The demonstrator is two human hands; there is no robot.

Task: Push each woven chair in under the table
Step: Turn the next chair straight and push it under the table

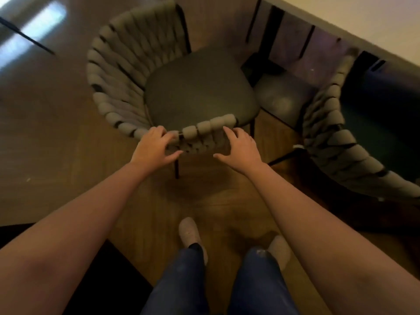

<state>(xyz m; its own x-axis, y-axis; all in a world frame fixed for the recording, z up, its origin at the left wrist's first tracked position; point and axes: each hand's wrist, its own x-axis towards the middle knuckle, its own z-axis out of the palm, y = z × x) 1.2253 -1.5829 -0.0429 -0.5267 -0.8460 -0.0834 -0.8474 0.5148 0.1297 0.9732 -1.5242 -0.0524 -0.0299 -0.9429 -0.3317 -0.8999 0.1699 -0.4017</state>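
A grey woven chair [200, 87] with a dark padded seat stands on the wooden floor in front of me, turned at an angle and clear of the table [354, 17] at the top right. My left hand [156, 144] and my right hand [238, 146] rest on the near woven rim, fingers spread, thumbs on its outer side. A second woven chair [329, 133] stands to the right, its seat partly below the table's edge.
Black table legs [275, 35] stand behind the first chair. A dark piece of furniture [386, 105] sits at the far right. A thin black leg [29, 37] crosses the top left. A dark object [127, 273] lies low left by my legs.
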